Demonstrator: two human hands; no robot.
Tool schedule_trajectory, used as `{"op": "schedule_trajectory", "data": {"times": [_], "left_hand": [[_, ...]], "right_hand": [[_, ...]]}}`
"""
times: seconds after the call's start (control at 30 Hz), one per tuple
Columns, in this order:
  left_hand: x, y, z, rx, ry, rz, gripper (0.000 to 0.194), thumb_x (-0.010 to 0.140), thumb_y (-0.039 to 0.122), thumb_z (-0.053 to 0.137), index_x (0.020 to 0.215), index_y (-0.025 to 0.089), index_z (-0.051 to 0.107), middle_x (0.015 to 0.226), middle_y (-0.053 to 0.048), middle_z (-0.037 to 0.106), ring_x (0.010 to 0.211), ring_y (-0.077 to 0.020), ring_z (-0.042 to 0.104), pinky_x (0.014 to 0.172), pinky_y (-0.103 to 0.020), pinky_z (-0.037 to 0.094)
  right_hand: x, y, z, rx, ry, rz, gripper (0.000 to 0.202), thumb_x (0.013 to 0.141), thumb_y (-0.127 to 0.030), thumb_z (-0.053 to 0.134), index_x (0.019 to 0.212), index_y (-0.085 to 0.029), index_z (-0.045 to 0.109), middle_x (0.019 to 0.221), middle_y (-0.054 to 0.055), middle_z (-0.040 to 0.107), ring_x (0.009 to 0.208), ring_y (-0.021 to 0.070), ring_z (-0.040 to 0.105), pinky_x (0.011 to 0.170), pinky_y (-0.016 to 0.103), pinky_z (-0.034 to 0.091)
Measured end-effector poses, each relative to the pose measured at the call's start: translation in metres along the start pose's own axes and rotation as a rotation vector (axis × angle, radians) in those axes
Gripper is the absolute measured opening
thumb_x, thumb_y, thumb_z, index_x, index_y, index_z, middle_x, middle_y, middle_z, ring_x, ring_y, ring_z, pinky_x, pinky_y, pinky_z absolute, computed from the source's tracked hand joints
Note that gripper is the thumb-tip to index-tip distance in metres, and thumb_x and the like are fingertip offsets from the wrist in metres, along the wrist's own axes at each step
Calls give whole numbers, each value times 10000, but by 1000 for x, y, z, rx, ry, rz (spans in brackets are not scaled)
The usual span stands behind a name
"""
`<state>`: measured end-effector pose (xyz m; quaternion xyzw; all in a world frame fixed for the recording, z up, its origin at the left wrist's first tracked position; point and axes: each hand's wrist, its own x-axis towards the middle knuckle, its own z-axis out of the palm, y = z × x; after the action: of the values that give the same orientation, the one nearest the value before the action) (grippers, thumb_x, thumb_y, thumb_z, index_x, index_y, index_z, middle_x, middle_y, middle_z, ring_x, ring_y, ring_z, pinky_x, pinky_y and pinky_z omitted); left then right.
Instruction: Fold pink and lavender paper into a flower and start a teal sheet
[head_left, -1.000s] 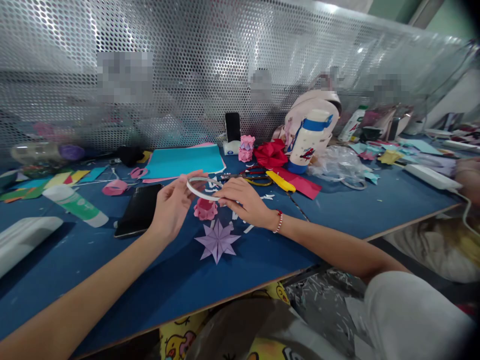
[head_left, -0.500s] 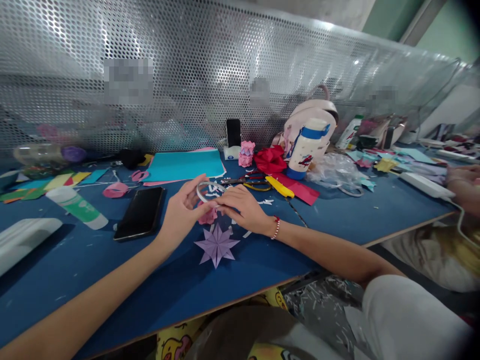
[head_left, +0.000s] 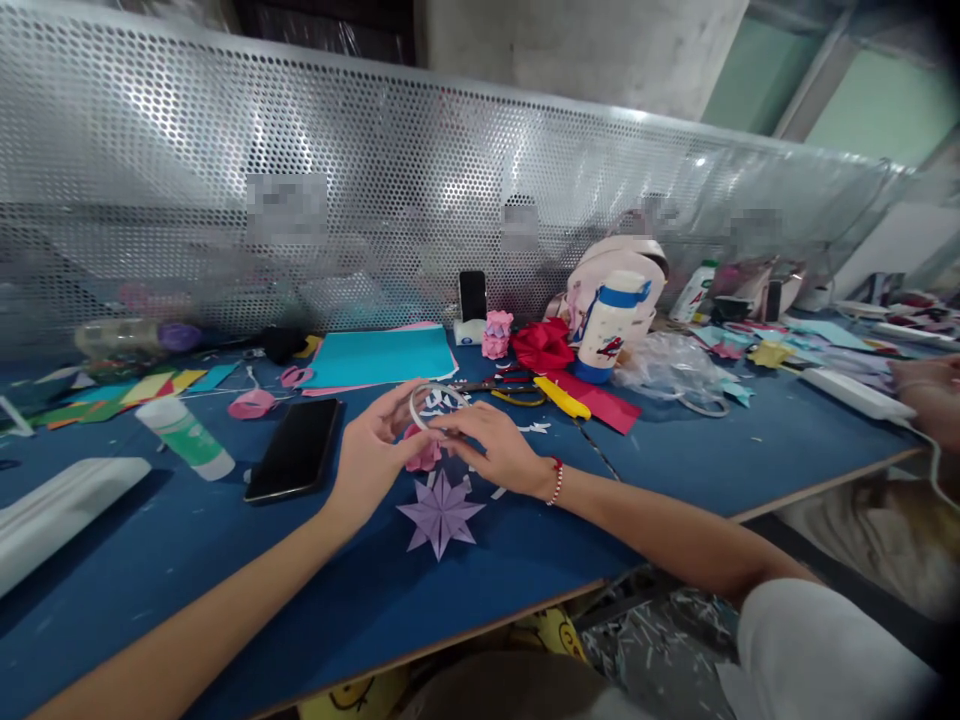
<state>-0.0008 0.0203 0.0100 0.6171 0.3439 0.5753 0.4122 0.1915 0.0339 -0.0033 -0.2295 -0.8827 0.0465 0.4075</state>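
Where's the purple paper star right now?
Head view: the purple paper star lies on the blue table, nearer the wearer than the pink folded piece.

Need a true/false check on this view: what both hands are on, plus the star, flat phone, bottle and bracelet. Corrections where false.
1. Both the left hand and the right hand have their fingers on the thin white ring. True.
2. The flat-lying black phone is to the right of the right hand. False: the black phone is to the left of the left hand.
3. The purple pointed paper star lies on the blue tabletop. True.
4. The white bottle with a blue top is lying on its side. False: the bottle stands upright.
5. The red-and-white bracelet is on the right wrist. True.
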Motion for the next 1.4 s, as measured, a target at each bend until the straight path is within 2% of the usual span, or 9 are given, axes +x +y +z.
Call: {"op": "schedule_trajectory", "data": {"times": [0.13, 0.33, 0.47, 0.67, 0.8, 1.07, 1.23, 1.4], "left_hand": [[1, 3, 0, -44, 13, -39, 658, 701, 280, 848, 1294, 132, 603, 1375, -154, 643, 1289, -318, 596, 1129, -461, 470], [3, 7, -1, 34, 5, 19, 492, 737, 282, 824, 1181, 160, 653, 1284, -136, 696, 1209, -309, 651, 1096, -471, 493], [9, 5, -5, 26, -57, 2, 503, 737, 302, 815, 1185, 176, 623, 1277, -133, 682, 1202, -298, 643, 1058, -465, 512], [20, 4, -17, -23, -159, -53, 471, 709, 276, 824, 1122, 194, 615, 1321, -128, 633, 1210, -285, 617, 953, -391, 561], [23, 4, -21, -59, -190, -59, 396, 708, 256, 827, 1045, 192, 630, 1336, -129, 625, 1213, -281, 613, 972, -381, 543], [23, 1, -22, -56, -157, -49, 362, 707, 250, 815, 1009, 209, 620, 1276, -128, 661, 1195, -274, 626, 1000, -433, 530], [22, 3, -20, -23, -146, -36, 276, 721, 276, 801, 888, 199, 595, 1251, -121, 671, 1195, -282, 633, 979, -426, 537], [19, 1, -18, 65, -60, 37, 262, 729, 310, 802, 858, 201, 602, 1209, -113, 692, 1175, -281, 640, 1016, -444, 509]], "right_hand": [[0, 0, -1, 13, -2, 17, 218, 1016, -233, 481, 1190, -202, 610, 1037, 59, 749, 905, 183, 668, 842, 333, 453], [-1, 2, 1, -4, -3, 22, 214, 1013, -235, 479, 1182, -202, 606, 981, 55, 753, 870, 178, 669, 843, 332, 455], [-1, 2, 2, -12, -8, 7, 206, 1006, -234, 487, 1170, -186, 601, 1015, 71, 743, 902, 189, 670, 835, 334, 453], [1, -2, 0, -16, -81, -6, 206, 1017, -198, 444, 1156, -171, 593, 925, 60, 742, 846, 183, 667, 817, 329, 429], [1, -4, 0, -27, -112, 0, 210, 1020, -189, 430, 1146, -171, 597, 922, 58, 739, 817, 176, 659, 821, 331, 419], [1, -2, 1, -57, -124, -20, 232, 1030, -215, 427, 1185, -170, 594, 1004, 78, 743, 888, 185, 668, 865, 347, 444], [1, 1, 2, -79, -124, -35, 249, 1040, -221, 412, 1203, -162, 591, 1006, 79, 743, 875, 181, 668, 840, 346, 442], [0, 3, 1, -114, -84, -11, 256, 1039, -218, 401, 1198, -174, 596, 1010, 78, 745, 913, 190, 668, 819, 340, 427]]}}
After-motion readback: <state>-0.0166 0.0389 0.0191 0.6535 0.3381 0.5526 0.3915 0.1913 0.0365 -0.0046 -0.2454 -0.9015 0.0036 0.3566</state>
